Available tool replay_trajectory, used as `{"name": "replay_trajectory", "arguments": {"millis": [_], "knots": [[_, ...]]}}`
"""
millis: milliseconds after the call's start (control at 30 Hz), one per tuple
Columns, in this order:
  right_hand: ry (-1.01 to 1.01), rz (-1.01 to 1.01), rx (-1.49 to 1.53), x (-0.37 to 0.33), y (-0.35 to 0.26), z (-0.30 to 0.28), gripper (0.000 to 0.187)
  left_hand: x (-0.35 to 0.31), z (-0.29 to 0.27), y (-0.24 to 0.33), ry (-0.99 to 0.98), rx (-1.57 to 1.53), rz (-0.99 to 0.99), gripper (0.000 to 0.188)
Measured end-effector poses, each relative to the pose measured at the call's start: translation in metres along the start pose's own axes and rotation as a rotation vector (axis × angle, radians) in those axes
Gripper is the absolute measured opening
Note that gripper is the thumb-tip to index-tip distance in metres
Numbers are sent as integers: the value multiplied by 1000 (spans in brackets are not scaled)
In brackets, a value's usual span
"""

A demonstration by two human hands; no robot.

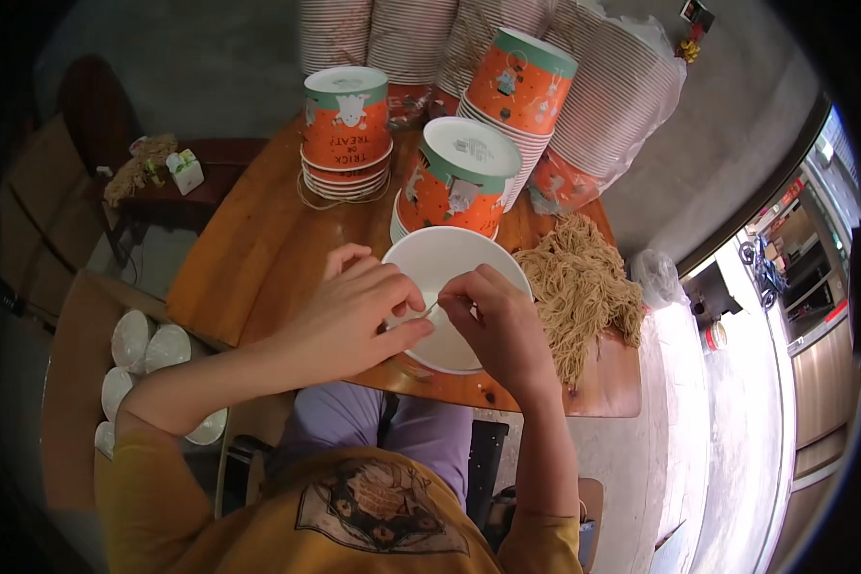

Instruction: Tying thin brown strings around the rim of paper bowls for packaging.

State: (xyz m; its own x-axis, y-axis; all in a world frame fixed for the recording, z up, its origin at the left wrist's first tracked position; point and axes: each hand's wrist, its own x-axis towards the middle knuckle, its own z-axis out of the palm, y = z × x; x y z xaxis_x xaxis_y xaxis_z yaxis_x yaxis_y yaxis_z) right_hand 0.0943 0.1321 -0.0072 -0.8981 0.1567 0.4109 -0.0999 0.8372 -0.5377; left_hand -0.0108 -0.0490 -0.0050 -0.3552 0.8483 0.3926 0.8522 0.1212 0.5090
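Note:
Both of my hands work over the mouth of a white paper bucket [464, 251], which faces up toward me at the table's near edge. Fingertips of my left hand [365, 308] are drawn together at the middle of the opening. My right hand [500, 330] pinches thumb against forefinger just beside them. A thin line shows between the two pinches, too small to name. A heap of beige string [582, 287] lies right of the bucket. Just behind it, an orange and green printed bucket [457, 182] stands upside down on a stack.
More upside-down printed buckets [347, 120] and a taller stack [517, 91] stand farther back on the wooden table [249, 244]. Plastic-wrapped stacks [607, 86] line the wall. At left, several white bowls [167, 346] sit on a brown surface. A crumpled clear bag [656, 277] lies beyond the string.

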Motion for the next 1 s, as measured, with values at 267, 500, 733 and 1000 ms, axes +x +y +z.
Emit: {"name": "replay_trajectory", "arguments": {"millis": [267, 500, 733, 1000], "knots": [[77, -38, -33, 5, -4, 7, 8, 11, 16, -11, 126, 64, 51, 9], [304, -43, -210, 13, 3, 23, 11, 6, 7, -16, 134, 36, 78, 10], [345, -12, -312, 14, -2, 25, 13, 0, 0, -22, 76, -21, 226, 14], [304, -5, -240, 14, 2, 25, 11, 4, 1, -21, -50, 107, 470, 22]]}}
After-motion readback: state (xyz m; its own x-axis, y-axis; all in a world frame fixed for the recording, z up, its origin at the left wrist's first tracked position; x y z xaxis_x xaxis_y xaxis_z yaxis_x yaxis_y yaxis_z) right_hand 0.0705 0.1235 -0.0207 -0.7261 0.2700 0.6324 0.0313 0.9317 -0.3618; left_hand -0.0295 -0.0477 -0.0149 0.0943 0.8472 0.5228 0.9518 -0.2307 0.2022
